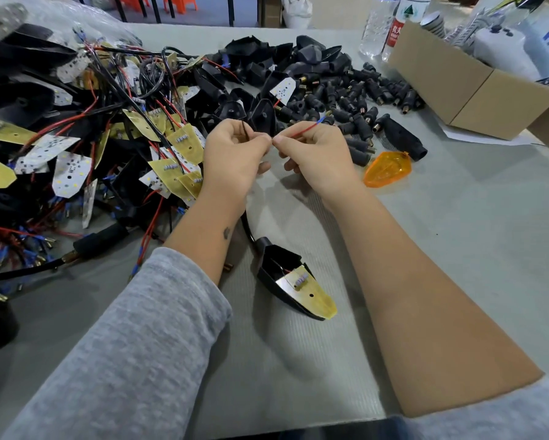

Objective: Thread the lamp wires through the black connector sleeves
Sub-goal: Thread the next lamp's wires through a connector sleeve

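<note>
Grey surface (457,249) strewn with lamp parts.
A tangle of wired boards (76,147) lies left; black connector sleeves (355,100) heap at the back; an orange lens (387,169), a cardboard box (467,87) right; one lamp housing (294,282) near centre.

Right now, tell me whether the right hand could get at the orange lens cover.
Probably yes. The orange lens cover lies on bare table just right of the right hand, nothing between them. But that hand is pinching the red wire, so it must let go first.
</note>
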A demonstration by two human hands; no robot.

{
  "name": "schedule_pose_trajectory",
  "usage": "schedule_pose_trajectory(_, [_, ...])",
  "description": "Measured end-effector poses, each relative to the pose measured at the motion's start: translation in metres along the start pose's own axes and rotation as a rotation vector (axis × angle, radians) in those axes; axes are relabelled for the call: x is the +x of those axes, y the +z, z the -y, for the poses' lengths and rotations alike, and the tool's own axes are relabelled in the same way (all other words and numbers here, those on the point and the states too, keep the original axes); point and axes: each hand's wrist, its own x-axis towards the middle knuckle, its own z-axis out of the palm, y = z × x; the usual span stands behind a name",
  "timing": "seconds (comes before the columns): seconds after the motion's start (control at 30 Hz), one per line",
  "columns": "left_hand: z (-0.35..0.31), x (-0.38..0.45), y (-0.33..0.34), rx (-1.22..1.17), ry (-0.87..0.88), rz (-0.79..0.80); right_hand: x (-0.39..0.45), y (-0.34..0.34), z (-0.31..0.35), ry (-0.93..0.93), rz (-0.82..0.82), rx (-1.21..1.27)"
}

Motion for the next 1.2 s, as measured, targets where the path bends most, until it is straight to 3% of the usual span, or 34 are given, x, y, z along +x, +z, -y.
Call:
schedule_pose_trajectory(0.07, [0.0, -0.001, -0.002, -0.036, 0.017, 0.017, 0.0, -0.001, 0.0, -0.016, -0.018, -0.049])
schedule_pose_trajectory(0.2, [0.0, -0.001, -0.005, -0.031, 0.047, -0.029, 0.002, -0.01, -0.004, -0.048, -0.222, -0.256])
schedule_pose_trajectory(0.4, [0.003, 0.001, -0.003, 0.144, 0.148, -0.007, 0.008, -0.027, -0.013, 0.038, -0.318, -0.968])
schedule_pose_trajectory(0.53, [0.007, 0.004, -0.001, 0.336, 0.143, -0.019, 0.006, -0.024, -0.015, 0.123, -0.329, -1.063])
schedule_pose_trajectory(0.83, [0.01, 0.002, -0.001, 0.383, 0.205, 0.045, 0.004, -0.027, -0.016, 0.132, -0.329, -1.105])
schedule_pose_trajectory(0.93, [0.01, 0.001, -0.003, 0.387, 0.224, 0.084, 0.008, -0.026, -0.017, 0.092, -0.306, -0.953])
schedule_pose_trajectory(1.1, [0.01, 0.0, -0.001, 0.419, 0.249, 0.093, 0.016, -0.016, -0.011, 0.126, -0.345, -0.011])
schedule_pose_trajectory(1.2, [0.008, 0.0, -0.001, 0.443, 0.273, 0.08, 0.015, -0.014, -0.008, 0.196, -0.285, 0.376])
